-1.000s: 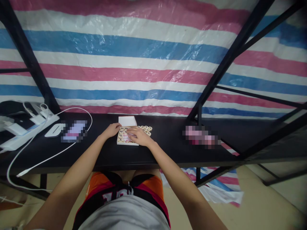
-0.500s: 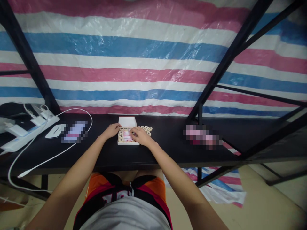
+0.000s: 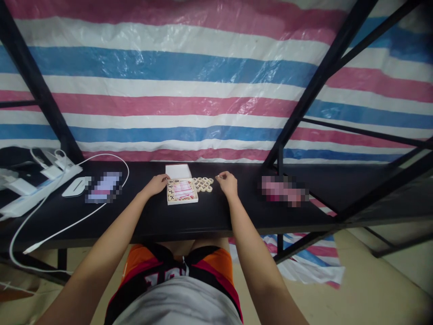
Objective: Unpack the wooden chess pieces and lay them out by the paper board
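A small white box (image 3: 182, 201) lies on the desk with its lid (image 3: 178, 171) tipped back. Inside are round xiangqi pieces (image 3: 171, 191) along the left side and a folded paper with pink lines (image 3: 183, 188). My left hand (image 3: 157, 185) grips the box's far left corner, where lid and tray meet. To the right of the box, several loose xiangqi pieces (image 3: 203, 184) lie face up in rows. Just beyond them my right hand (image 3: 228, 183) pinches one xiangqi piece (image 3: 217, 176) between thumb and fingers, low over the desk.
A blurred phone (image 3: 104, 187), a white flat device (image 3: 77, 186) and a power strip (image 3: 40, 185) with white cables occupy the left of the black desk (image 3: 189, 221). A blurred pink item (image 3: 284, 189) lies at right. Black metal bars (image 3: 304, 99) and a striped sheet (image 3: 182, 104) stand behind.
My right hand has left the box and moved right, past the loose pieces, with a xiangqi piece in its fingers. My left hand stays at the box's corner.
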`<move>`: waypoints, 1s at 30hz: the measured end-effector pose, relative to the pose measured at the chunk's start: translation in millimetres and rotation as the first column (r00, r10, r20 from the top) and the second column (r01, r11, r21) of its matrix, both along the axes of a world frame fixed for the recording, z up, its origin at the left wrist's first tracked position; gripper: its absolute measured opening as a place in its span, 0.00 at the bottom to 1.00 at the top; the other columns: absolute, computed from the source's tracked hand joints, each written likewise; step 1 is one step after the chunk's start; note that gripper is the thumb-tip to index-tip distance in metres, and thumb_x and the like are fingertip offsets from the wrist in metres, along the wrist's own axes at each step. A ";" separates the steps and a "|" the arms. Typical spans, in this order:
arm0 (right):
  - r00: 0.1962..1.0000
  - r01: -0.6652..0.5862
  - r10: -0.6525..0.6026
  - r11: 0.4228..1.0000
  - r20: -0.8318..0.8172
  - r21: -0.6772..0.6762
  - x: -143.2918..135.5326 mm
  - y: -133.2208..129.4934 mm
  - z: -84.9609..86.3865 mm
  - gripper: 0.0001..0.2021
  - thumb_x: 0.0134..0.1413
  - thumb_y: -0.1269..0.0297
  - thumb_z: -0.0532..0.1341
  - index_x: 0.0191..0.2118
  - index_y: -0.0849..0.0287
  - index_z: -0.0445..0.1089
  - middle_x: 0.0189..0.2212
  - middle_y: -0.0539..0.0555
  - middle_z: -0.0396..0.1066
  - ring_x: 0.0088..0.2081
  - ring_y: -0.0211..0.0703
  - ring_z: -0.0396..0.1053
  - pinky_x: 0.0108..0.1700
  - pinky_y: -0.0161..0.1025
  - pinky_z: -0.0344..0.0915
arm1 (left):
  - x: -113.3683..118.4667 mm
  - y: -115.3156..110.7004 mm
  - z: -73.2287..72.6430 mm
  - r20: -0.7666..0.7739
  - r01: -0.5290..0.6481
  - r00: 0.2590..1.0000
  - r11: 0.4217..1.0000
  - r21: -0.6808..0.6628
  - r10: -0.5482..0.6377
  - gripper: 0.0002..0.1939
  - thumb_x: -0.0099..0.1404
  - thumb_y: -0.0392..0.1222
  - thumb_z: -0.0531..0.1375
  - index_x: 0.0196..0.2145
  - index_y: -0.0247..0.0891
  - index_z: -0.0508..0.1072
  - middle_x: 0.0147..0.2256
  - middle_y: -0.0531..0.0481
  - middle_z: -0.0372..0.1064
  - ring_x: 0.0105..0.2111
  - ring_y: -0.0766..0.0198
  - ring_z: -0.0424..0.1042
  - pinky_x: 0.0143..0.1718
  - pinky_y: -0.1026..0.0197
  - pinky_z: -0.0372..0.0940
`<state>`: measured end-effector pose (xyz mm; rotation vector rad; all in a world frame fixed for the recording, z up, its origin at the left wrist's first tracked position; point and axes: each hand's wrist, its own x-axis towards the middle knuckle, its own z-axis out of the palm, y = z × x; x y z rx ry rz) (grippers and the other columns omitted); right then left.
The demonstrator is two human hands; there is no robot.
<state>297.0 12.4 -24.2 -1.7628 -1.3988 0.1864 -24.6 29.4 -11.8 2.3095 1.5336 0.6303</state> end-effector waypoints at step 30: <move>0.976 -0.054 0.058 0.998 0.208 -0.027 -24.8 -11.9 5.5 0.11 0.56 0.61 0.53 0.33 0.57 0.72 0.32 0.56 0.71 0.35 0.43 0.68 0.38 0.36 0.61 | 2.3 -2.5 2.8 0.024 -0.001 1.000 1.000 -0.012 0.002 0.17 0.62 0.37 0.49 0.42 0.38 0.75 0.41 0.46 0.74 0.41 0.58 0.72 0.46 0.60 0.62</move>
